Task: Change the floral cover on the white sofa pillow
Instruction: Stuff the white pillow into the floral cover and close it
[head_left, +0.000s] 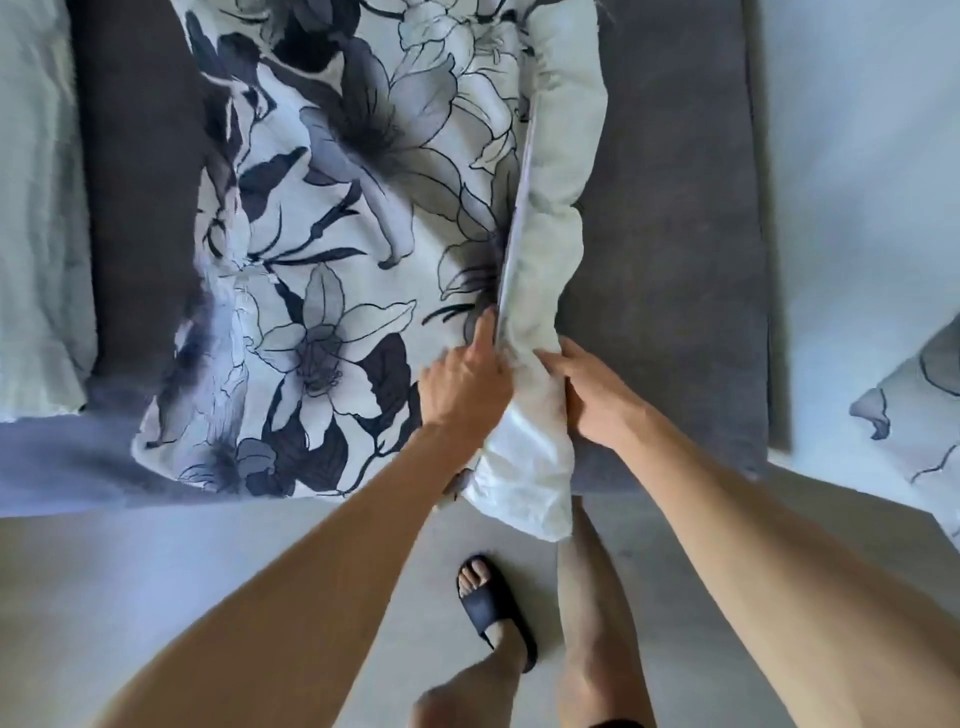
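A: Lying across the dark grey sofa seat, the pillow in its floral cover takes up the middle of the view, its open edge running along the right side. There the white pillow is seen bulging out of the opening, with its near corner hanging past the seat edge over the pale floor.

B: How is the step best done from here?

A: It is judged that the cover edge should be held firm while the insert is eased through, so the stuffing is not bunched at the near corner. Whether the insert is being worked in or out cannot be told. The work is best taken along the opening bit by bit, not forced at one spot.

B: And how are the hands placed?

A: They are set close together, either side of the opening at the near right. The left hand is laid on the floral cloth, fingers curled, and seems clamped on the cover's edge with the thumb raised along the seam. The right hand is pressed against the white insert; whether its fingertips are tucked round the cloth is hidden.

B: Anything smaller?

A: A sandalled foot is planted near.
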